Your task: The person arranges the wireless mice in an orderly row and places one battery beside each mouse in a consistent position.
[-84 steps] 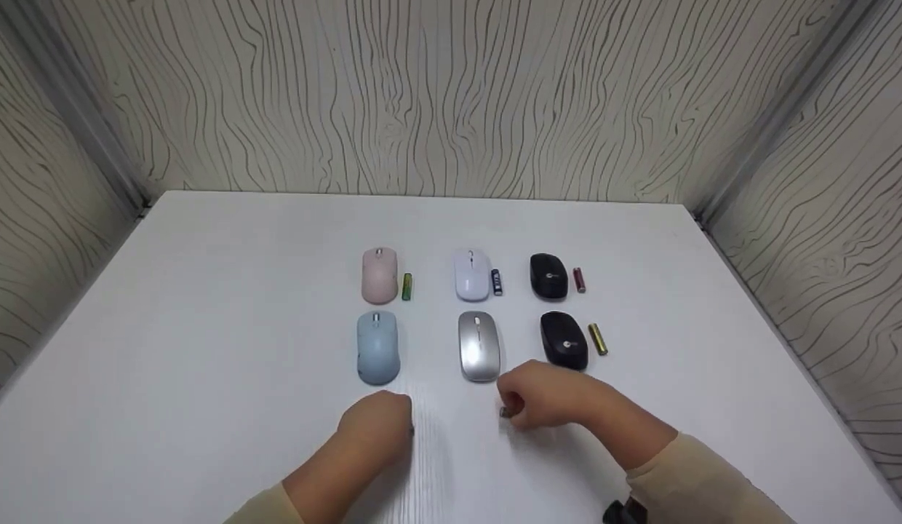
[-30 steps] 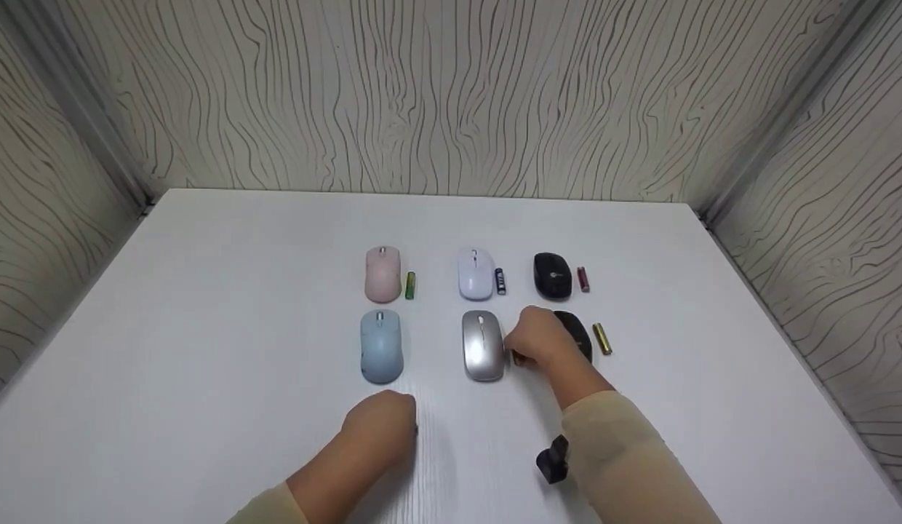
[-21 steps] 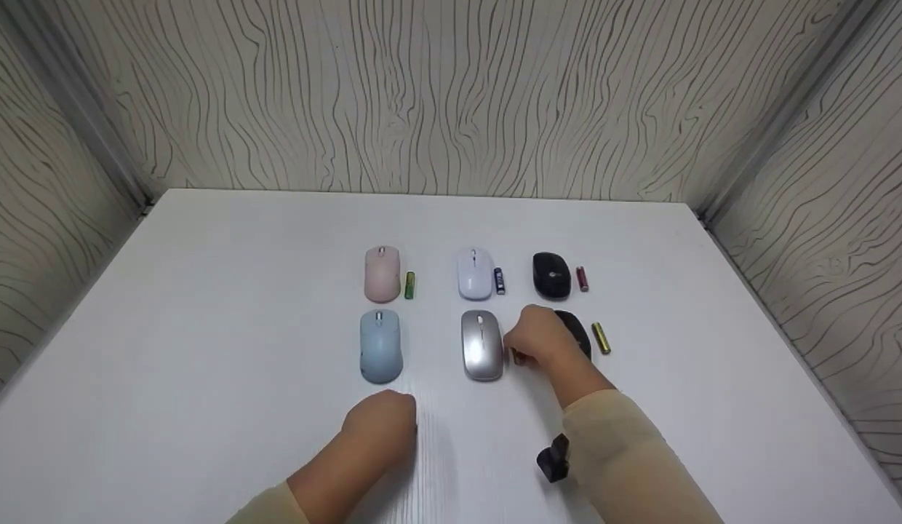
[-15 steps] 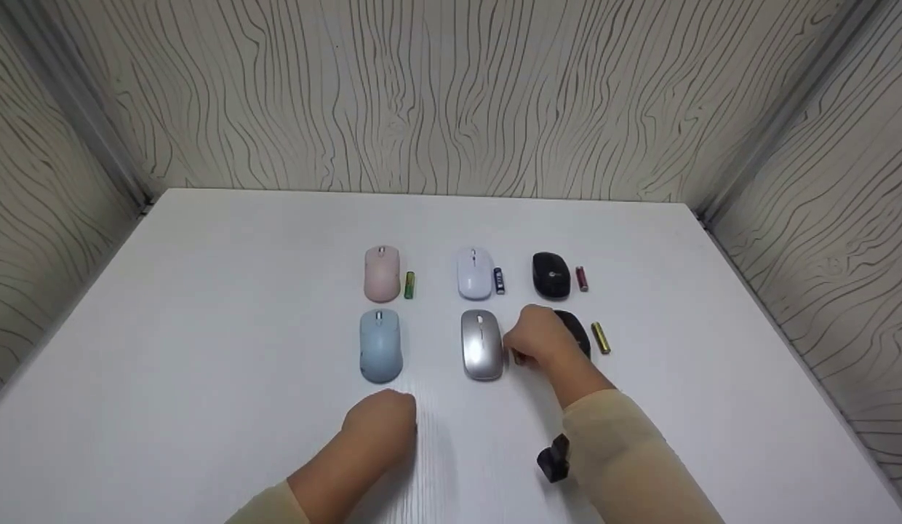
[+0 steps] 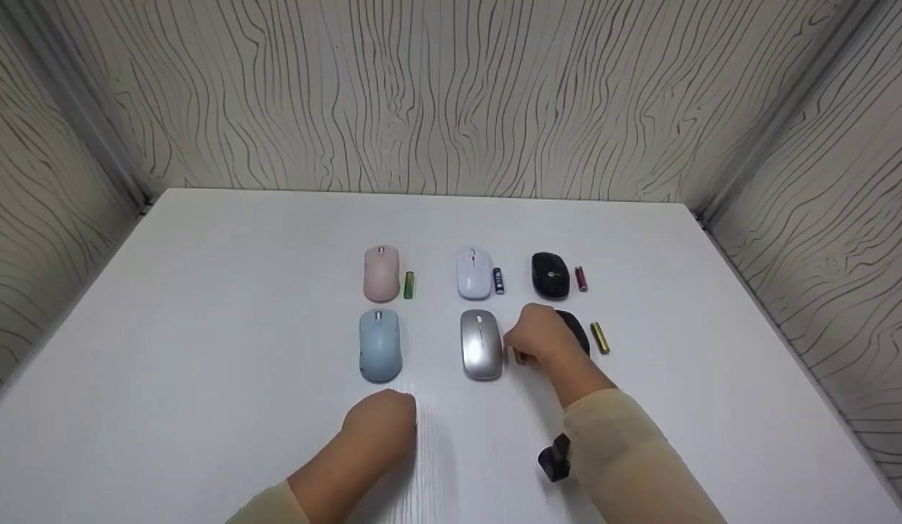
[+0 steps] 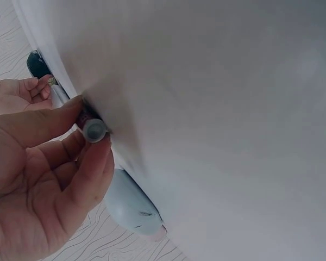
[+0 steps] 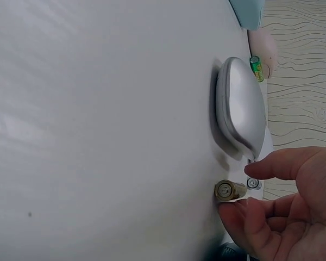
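Note:
My left hand (image 5: 382, 426) hovers near the table's front, before the light blue mouse (image 5: 380, 346). Its thumb and fingertips pinch a dark red battery (image 6: 92, 128) whose grey end faces the left wrist camera. My right hand (image 5: 542, 336) is between the silver mouse (image 5: 481, 346) and the front black mouse (image 5: 578, 331), partly covering the latter. In the right wrist view a brownish-gold battery (image 7: 229, 190) lies on the table beside the silver mouse. The right fingertips are right at its side, and the thumb stands apart from it.
Behind are a pink mouse (image 5: 381, 274) with a green battery (image 5: 409, 285), a white mouse (image 5: 473, 274) with a dark blue battery (image 5: 499, 281), and a black mouse (image 5: 551, 276) with a red battery (image 5: 581, 279). A gold battery (image 5: 600, 338) lies right of the front black mouse.
Since the earliest frame, my right hand has moved forward from in front of the silver mouse to its right side, with a battery. Over the last second both hands have stayed nearly still.

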Demonstrator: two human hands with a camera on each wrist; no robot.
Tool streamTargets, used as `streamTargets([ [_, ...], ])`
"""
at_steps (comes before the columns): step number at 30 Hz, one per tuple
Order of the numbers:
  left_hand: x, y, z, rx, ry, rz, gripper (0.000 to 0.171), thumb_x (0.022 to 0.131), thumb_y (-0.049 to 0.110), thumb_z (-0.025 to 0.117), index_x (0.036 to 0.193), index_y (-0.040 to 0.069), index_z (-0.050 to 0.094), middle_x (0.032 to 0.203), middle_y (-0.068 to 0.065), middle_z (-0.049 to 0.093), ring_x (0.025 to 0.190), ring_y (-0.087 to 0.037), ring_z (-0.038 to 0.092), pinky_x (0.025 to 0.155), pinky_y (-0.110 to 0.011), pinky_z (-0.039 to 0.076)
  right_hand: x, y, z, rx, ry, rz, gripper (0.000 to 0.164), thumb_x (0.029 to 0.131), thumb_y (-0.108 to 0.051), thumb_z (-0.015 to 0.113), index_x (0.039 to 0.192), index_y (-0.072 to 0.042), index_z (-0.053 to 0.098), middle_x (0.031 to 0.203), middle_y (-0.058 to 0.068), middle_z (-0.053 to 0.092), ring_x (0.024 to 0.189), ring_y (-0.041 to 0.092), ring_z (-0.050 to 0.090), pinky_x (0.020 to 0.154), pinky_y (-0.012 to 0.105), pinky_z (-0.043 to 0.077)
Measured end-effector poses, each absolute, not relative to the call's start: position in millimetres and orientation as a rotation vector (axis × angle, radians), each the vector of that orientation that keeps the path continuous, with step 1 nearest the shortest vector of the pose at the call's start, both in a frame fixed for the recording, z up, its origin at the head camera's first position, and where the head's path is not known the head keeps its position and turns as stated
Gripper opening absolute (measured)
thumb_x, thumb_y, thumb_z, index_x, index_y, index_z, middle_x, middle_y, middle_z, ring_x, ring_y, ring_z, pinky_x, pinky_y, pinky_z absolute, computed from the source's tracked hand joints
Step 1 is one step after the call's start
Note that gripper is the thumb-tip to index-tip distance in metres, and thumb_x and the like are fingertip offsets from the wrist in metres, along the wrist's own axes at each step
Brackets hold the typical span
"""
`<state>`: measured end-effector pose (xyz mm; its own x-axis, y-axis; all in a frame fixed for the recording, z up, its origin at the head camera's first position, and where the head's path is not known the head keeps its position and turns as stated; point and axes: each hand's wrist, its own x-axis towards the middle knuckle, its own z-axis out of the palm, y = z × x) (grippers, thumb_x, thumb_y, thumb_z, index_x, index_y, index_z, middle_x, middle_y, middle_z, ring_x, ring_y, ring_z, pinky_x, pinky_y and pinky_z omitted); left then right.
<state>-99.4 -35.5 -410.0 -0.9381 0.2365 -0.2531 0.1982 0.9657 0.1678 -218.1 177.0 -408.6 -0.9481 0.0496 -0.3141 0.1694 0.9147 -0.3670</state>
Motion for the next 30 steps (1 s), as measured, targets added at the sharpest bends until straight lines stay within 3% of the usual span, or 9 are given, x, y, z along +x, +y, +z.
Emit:
streamTargets([
  [6,-98,-36,-407,0.361,2.842,0.16,0.015,0.072,0.007,0.062,0.084,-0.001,0.06,0.072,-0.01,0.058,0.071,-0.02,0.058,0.065,-0.034,0.05,-217,177,-409,0.139,2.794,-0.566,0.013,0.062,-0.008,0.054,0.055,-0.002,0.063,0.047,0.006,0.055,0.037,0.012,0.041,0.036,0.022,0.032],
  [14,-97,-36,-406,0.351,2.843,0.136,0.016,0.072,0.007,0.061,0.085,-0.001,0.059,0.071,-0.011,0.057,0.07,-0.021,0.059,0.063,-0.033,0.05,-218,177,-407,0.118,2.822,-0.518,0.015,0.065,-0.011,0.053,0.055,-0.004,0.06,0.051,0.007,0.058,0.042,0.014,0.046,0.04,0.024,0.035],
  [20,-98,-35,-406,0.319,2.833,0.176,0.019,0.068,0.008,0.065,0.085,0.0,0.061,0.071,-0.01,0.059,0.072,-0.022,0.06,0.064,-0.035,0.05,-219,179,-400,0.136,2.817,-0.47,0.012,0.069,-0.015,0.054,0.065,-0.004,0.056,0.058,0.006,0.054,0.049,0.017,0.049,0.042,0.026,0.036],
  [27,-96,-35,-407,0.341,2.87,0.156,0.018,0.068,0.006,0.064,0.085,0.0,0.061,0.072,-0.01,0.059,0.071,-0.022,0.06,0.063,-0.034,0.05,-216,182,-390,0.114,2.792,-0.474,0.024,0.072,-0.02,0.055,0.084,0.001,0.056,0.064,0.008,0.054,0.048,0.016,0.049,0.042,0.026,0.037],
  [30,-96,-34,-407,0.334,2.874,0.166,0.018,0.068,0.006,0.064,0.085,0.0,0.061,0.073,-0.01,0.059,0.072,-0.022,0.06,0.064,-0.034,0.05,-214,184,-388,0.074,2.788,-0.483,0.023,0.074,-0.022,0.057,0.082,-0.001,0.055,0.063,0.007,0.054,0.048,0.016,0.048,0.042,0.027,0.037],
])
